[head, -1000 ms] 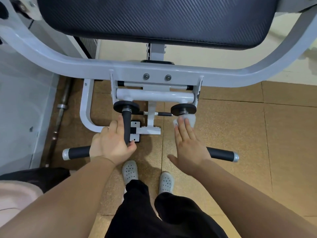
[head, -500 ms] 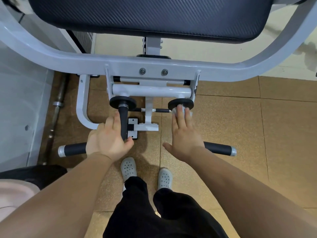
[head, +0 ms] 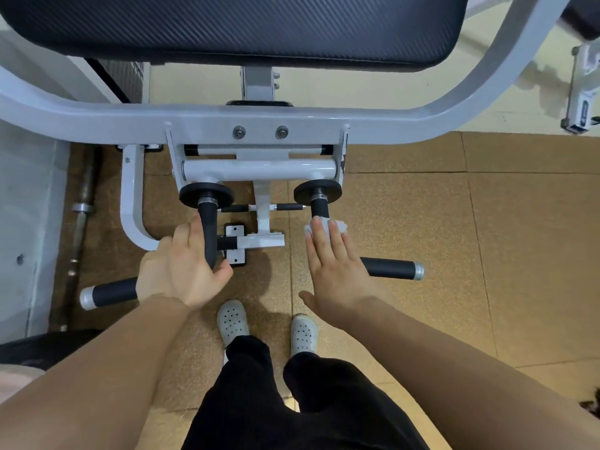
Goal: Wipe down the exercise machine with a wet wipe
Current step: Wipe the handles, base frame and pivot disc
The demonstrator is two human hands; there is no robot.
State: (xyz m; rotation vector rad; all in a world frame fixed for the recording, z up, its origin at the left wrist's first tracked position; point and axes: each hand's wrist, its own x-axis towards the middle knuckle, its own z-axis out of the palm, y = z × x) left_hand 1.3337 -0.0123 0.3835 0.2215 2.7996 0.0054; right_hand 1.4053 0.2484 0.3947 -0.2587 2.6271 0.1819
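My right hand [head: 337, 271], fingers straight and together, presses the crumpled white wet wipe [head: 339, 226] on the black foam right handle [head: 319, 206], now drawn back from the black disc [head: 317, 190]: return stroke. My left hand [head: 181, 267] fingers clamp the black foam left handle [head: 208, 222].

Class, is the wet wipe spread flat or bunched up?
Bunched: the wet wipe shows crumpled folds under the flat right hand on the handle.

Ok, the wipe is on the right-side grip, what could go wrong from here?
The right hand presses the wet wipe onto the right handle with flat fingers, not wrapped, so the wipe could slip off and fall to the floor. Flat pressure probably reaches only the top of the grip, missing its underside. The left hand grips the left handle, so that part may go unwiped.
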